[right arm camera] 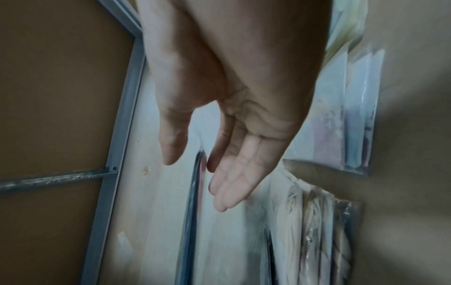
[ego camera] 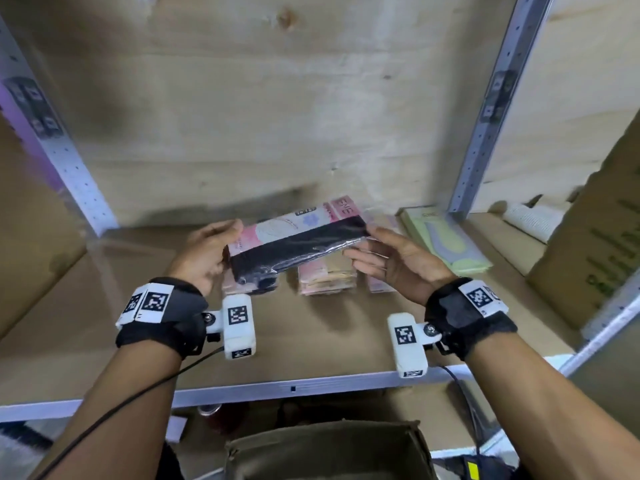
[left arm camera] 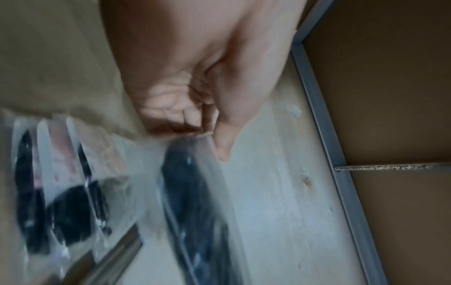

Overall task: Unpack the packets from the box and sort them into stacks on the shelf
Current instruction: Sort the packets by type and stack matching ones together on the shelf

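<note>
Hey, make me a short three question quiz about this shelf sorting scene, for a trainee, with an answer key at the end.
1. True or false: the left hand grips one end of the black and pink packet.
2. How do the right hand fingers lie? A) clenched in a fist B) straight, at the packet's other end C) flat on the shelf board
3. Fill in: the green packet lies on the shelf to the ____ of the pink stacks.

Key: 1 true; 2 B; 3 right
</note>
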